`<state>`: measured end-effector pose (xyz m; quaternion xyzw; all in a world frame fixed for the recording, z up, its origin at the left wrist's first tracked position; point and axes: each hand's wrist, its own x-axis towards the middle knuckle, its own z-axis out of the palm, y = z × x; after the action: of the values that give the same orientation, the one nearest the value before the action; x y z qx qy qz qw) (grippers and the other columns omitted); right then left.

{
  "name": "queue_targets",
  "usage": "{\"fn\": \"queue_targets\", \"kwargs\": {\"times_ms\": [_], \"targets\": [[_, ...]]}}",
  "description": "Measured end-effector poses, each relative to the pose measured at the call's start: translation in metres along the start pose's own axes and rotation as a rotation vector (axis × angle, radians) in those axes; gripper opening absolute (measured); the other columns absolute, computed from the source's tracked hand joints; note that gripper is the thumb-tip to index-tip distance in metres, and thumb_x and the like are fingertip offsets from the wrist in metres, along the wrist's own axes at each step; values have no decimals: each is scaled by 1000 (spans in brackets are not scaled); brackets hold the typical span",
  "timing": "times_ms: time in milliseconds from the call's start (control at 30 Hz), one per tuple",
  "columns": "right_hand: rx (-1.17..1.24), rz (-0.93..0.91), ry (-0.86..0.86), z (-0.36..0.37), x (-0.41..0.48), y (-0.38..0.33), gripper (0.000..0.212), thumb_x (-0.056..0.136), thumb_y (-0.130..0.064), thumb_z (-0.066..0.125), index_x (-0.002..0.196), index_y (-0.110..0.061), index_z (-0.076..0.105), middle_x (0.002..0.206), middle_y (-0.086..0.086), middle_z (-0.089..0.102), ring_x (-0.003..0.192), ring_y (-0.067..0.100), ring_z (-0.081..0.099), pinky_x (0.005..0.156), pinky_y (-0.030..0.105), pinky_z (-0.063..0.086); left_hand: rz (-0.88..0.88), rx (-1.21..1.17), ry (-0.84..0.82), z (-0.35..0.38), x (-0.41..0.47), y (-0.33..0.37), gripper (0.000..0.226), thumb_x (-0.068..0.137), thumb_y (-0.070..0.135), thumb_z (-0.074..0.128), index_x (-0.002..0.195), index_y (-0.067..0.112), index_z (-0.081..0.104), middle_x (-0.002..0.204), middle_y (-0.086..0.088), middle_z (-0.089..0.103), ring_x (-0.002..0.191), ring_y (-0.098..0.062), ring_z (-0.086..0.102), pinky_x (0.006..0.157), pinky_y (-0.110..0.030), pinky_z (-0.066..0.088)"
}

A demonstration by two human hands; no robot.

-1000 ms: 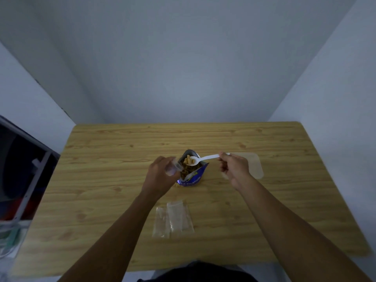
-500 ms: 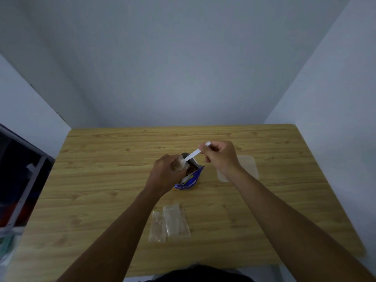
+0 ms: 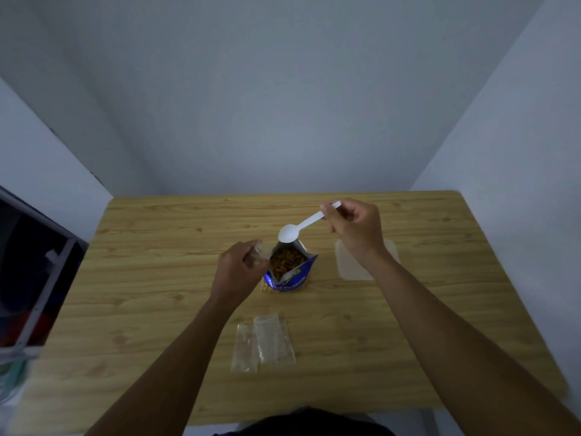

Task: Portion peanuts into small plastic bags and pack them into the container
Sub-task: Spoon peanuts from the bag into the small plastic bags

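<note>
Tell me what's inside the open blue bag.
Brown peanuts fill the blue bag near its open top. How deep they go is hidden by the bag's walls. The white spoon hangs just above the far rim, not inside.

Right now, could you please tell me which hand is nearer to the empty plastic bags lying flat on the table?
Left. The left hand is just beyond the empty bags, beside the peanut bag; the right hand is farther back and right, holding the spoon.
</note>
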<state>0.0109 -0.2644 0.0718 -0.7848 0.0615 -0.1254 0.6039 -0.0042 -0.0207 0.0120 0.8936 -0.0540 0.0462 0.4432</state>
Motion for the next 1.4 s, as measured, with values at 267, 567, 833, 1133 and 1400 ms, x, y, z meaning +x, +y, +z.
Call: {"fn": "queue_targets", "kwargs": {"times_ms": [267, 567, 833, 1133, 1400], "targets": [[-391, -16, -132, 29, -31, 47, 15, 89, -31, 76, 95, -19, 83, 80, -11, 76, 64, 1, 65, 59, 21, 51, 23, 59, -61, -2, -10, -12, 17, 79, 19, 71, 91, 8, 65, 83, -8, 68, 73, -27, 63, 64, -45, 54], [-451, 44, -146, 39, -30, 47, 17, 91, -32, 73, 89, -18, 82, 77, -7, 76, 62, -1, 64, 52, 10, 43, 91, 57, -74, -5, -15, -3, 16, 77, 5, 74, 92, 9, 73, 81, -4, 71, 72, -15, 58, 62, -32, 49], [-373, 203, -126, 42, -33, 57, 39, 90, -30, 75, 54, -20, 64, 39, -14, 46, 40, 1, 43, 44, 15, 28, 61, 34, -97, -8, -16, -1, 25, 78, 6, 73, 103, 10, 74, 86, -2, 73, 74, -13, 61, 66, -36, 53], [-306, 329, -68, 46, -36, 55, 27, 88, -34, 77, 68, -17, 77, 45, -10, 62, 43, 0, 53, 48, 17, 42, 60, 25, -132, -8, -16, -6, 15, 81, 9, 71, 95, 6, 70, 84, -8, 71, 70, -22, 64, 64, -46, 55], [-282, 355, -73, 48, -44, 51, 25, 89, -34, 75, 70, -19, 78, 45, -10, 62, 42, 1, 54, 49, 19, 45, 24, -4, -139, -9, -16, -12, 17, 80, 12, 72, 97, 13, 72, 86, -2, 73, 75, -18, 68, 66, -45, 57]]}}
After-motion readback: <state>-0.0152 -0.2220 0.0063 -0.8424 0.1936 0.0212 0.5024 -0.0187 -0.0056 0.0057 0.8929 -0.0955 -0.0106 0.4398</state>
